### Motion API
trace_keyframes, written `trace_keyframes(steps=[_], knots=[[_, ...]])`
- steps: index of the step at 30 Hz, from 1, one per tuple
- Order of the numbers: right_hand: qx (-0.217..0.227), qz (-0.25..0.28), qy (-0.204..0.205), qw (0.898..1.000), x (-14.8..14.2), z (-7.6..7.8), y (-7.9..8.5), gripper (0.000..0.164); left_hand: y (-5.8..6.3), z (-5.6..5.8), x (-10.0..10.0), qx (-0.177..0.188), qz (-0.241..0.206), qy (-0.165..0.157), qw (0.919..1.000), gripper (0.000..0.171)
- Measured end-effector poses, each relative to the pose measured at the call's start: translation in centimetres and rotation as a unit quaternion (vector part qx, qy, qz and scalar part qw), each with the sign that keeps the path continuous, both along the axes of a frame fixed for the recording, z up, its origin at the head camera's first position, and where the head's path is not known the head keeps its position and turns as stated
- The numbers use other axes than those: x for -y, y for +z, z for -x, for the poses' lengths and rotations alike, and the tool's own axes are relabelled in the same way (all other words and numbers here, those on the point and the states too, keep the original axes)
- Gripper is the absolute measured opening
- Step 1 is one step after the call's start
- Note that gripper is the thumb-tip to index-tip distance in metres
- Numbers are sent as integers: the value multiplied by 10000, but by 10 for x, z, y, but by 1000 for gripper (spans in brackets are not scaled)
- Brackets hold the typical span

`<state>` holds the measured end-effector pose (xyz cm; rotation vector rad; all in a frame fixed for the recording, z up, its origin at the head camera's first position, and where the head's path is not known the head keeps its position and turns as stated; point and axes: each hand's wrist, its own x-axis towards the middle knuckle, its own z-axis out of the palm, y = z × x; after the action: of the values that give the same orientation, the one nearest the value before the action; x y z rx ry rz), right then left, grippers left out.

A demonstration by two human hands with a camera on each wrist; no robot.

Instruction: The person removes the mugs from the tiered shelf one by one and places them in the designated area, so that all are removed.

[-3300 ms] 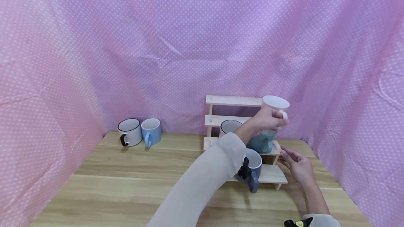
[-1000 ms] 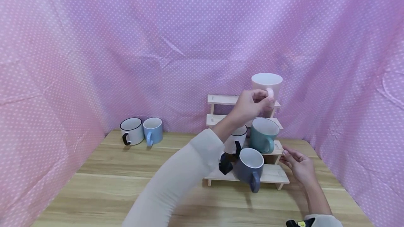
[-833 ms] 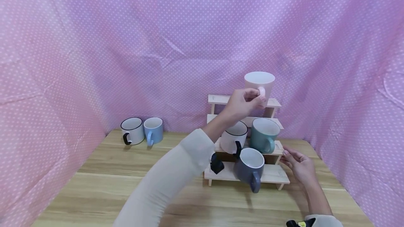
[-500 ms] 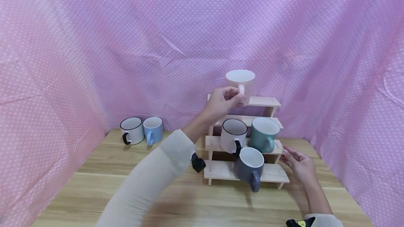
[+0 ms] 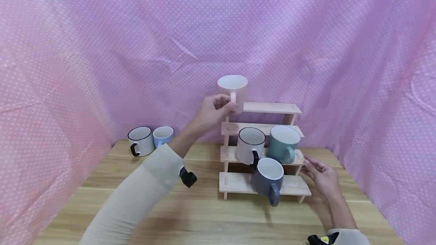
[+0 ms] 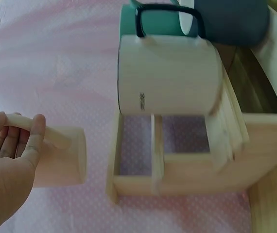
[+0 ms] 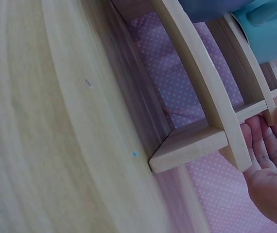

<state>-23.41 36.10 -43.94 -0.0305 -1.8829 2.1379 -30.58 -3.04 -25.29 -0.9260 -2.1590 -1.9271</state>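
Note:
In the head view my left hand [image 5: 209,114] pinches the handle of a pale pink mug [image 5: 240,95], held upright at the upper left end of a stepped wooden rack [image 5: 235,183]. The left wrist view shows thumb and fingers about the handle of this pink mug [image 6: 65,165], beside the rack. My right hand [image 5: 323,180] grips the right end of the rack's second step from the bottom, thumb above and fingers beneath. On that step stand a white mug with a black rim [image 5: 246,152] and a teal mug [image 5: 281,149]. A dark grey mug [image 5: 265,182] sits on the lowest step.
At the back left of the wooden table [image 5: 204,211] stand another white mug with a black handle [image 5: 145,144] and a light blue mug [image 5: 162,136], the latter partly hidden by my left forearm. A pink dotted cloth [image 5: 190,29] hangs behind and at both sides.
My left hand has lifted the pink mug from the rack's right side, then carried it leftward above the top step to its left end. The right hand has stayed at the rack.

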Motion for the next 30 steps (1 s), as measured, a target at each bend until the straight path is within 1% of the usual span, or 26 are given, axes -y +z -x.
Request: trace_keyframes(steps=[3,5,7,9,14,18,22,25,30], knots=[[32,-89,-41,9999,1,-1,1,42,-4,3,13,57,-37,0,10000,25],[51,-74,-27,10000,1,-1,2,44,-7,4,22,153,-149,-31,9998,25],[53,-74,-27,10000,2,-1,2,43,-10,6,29,218,-236,-32,9995,25],[42,-81,-36,10000,2,-1,2,38,-12,7,37,246,-275,14,9993,25],[21,-80,-45,10000,3,-1,1,26,-19,9,54,312,-216,215,9991,26],[21,-79,-36,10000,2,0,0,27,-24,8,66,431,-203,295,9984,29],[-20,-69,-36,10000,1,0,-1,24,-32,8,76,559,-224,343,9976,30],[-73,-23,-19,10000,2,1,-2,20,-39,7,84,590,-152,421,9973,31],[-90,23,-17,10000,3,1,-2,21,-48,7,95,615,-104,496,9968,32]])
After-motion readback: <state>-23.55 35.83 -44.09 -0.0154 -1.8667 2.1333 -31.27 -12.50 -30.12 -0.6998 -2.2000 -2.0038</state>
